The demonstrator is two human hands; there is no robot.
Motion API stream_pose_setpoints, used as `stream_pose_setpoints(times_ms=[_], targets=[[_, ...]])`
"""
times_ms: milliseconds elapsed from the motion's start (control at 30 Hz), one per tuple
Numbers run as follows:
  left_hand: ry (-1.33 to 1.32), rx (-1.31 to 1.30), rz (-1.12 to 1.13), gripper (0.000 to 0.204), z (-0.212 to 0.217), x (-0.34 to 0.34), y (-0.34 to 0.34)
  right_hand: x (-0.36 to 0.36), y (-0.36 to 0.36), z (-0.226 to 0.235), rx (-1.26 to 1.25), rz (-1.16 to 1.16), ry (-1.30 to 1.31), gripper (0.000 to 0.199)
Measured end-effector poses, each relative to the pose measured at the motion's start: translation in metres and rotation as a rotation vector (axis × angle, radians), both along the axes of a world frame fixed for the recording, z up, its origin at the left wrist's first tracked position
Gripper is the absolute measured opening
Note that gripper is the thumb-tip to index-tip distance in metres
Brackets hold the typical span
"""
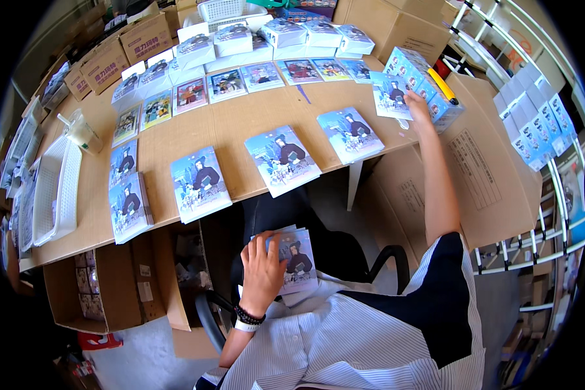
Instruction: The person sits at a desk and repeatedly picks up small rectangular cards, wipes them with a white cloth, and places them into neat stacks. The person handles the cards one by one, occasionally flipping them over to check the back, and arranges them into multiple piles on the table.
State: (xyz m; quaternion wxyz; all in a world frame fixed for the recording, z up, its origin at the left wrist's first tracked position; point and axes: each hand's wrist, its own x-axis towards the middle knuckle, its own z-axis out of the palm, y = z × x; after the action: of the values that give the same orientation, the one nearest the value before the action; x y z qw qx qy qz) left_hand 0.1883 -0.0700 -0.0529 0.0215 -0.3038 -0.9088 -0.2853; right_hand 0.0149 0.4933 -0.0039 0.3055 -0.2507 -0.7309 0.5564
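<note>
On my lap rests a small stack of blue picture cards (299,263), each showing a figure in dark clothes. My left hand (263,270) grips its left side, fingers curled over the top. Stretched out to the table's right end, my right hand (417,107) pinches a matching blue picture card (390,96) by its right edge. Along the near table edge lie piles of the same cards: a right pile (351,134), a middle pile (281,159), a left pile (200,183) and a thicker far-left pile (130,208).
Behind the piles runs a curved row of varied picture cards (226,84), backed by white stacks (233,40). A white basket (57,188) and a drink cup (83,133) stand left. A yellow-handled tool (441,86) tops a blue box (413,68). Cartons (465,162) and a white rack (556,188) border the right.
</note>
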Motion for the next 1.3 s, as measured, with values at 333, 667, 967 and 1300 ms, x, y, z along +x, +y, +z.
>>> stream_pose_setpoints(times_ms=[333, 667, 967, 1300], targets=[[-0.127, 0.196, -0.112, 0.041, 0.015, 0.011, 0.007, -0.016, -0.001, 0.004, 0.155, 0.002, -0.073, 0.039], [-0.220, 0.263, -0.122, 0.023, 0.029, 0.009, 0.014, -0.120, -0.013, -0.004, 0.204, 0.049, -0.102, 0.029], [-0.289, 0.368, -0.105, 0.031, 0.026, 0.010, 0.017, -0.125, -0.029, -0.033, 0.547, 0.060, -0.461, 0.033], [-0.600, 0.519, -0.183, 0.032, 0.010, 0.006, 0.017, -0.124, -0.021, -0.060, 0.812, 0.137, -0.303, 0.026]])
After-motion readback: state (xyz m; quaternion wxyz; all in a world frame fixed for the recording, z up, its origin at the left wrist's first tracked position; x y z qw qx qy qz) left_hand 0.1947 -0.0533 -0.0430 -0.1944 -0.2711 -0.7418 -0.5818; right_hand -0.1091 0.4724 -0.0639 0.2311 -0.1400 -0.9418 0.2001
